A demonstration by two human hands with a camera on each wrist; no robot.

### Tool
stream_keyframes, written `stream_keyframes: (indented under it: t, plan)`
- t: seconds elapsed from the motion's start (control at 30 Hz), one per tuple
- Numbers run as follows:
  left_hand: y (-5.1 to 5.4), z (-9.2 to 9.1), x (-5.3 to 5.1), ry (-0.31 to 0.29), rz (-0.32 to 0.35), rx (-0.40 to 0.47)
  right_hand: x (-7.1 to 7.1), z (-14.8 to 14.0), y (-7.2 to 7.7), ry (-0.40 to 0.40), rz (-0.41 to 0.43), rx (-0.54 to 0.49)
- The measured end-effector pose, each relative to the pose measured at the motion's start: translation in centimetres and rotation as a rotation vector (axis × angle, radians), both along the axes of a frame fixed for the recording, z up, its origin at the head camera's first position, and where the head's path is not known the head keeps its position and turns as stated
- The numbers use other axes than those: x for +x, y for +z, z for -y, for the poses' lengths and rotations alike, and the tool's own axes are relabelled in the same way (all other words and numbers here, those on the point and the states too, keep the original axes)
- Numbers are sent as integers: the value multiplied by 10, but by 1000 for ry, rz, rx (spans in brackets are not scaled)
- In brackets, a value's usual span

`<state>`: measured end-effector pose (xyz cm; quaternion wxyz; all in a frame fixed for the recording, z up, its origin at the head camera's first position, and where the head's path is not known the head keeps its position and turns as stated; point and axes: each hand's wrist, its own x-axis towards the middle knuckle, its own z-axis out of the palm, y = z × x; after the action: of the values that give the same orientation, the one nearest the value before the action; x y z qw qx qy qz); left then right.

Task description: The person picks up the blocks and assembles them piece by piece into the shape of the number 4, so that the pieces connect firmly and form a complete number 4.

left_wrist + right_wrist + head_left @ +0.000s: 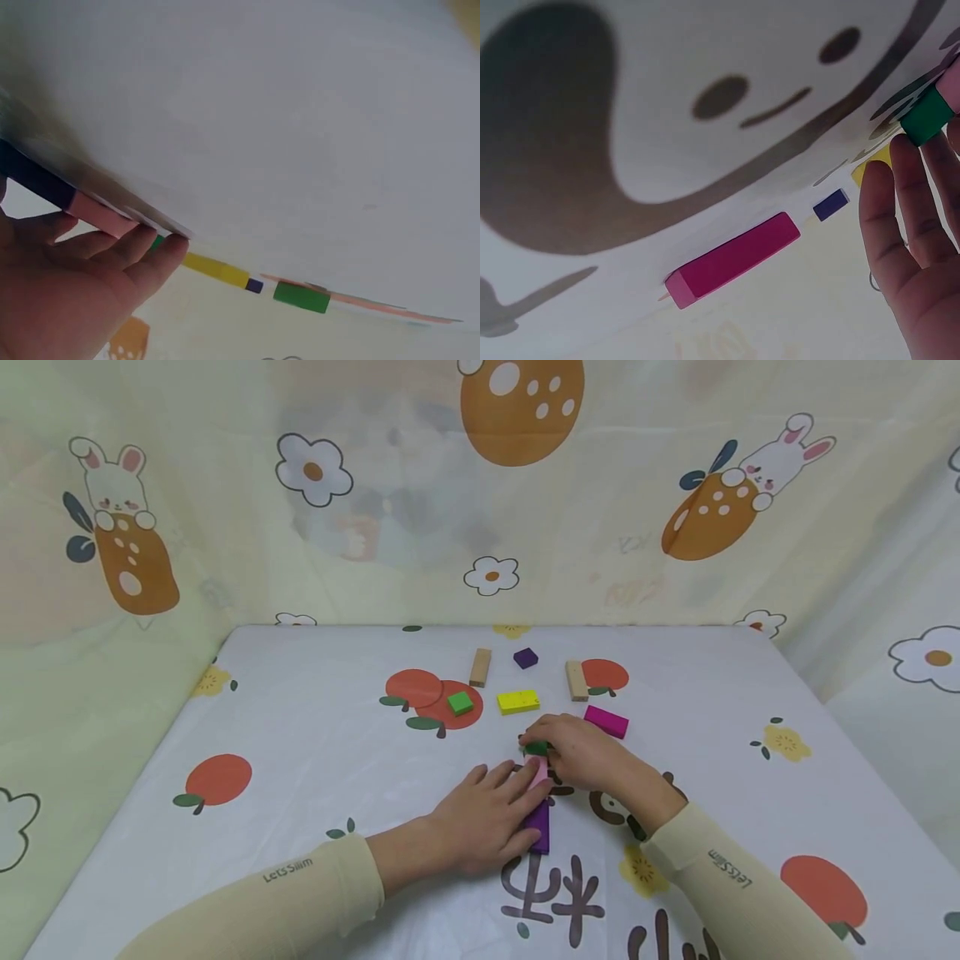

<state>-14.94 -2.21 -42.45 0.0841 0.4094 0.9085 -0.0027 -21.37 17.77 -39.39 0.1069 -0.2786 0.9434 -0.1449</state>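
On the tabletop, a purple block, a pink block and a dark green block lie end to end in a line. My left hand lies along the left side of this line, fingers spread and fairly straight, touching the pink and purple blocks. The left wrist view shows its fingertips against the pink block. At the far end, my right hand pinches the dark green block with bent fingers; its thumb is hidden in the head view. The right wrist view shows fingertips by that green block.
Beyond the hands lie a yellow block, a light green block, a small dark purple block, and two plain wooden blocks. A magenta block sits just past the right hand. A printed cloth covers the table.
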Motion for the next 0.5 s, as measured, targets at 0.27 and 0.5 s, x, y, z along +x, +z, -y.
stream_keyframes:
  t: [0.27, 0.5]
  plan:
    - [6, 1, -2, 9, 56, 32, 1, 1, 0, -27, 23, -3]
    - [6, 1, -4, 1, 57, 49, 4, -2, 1, -54, 6, -19]
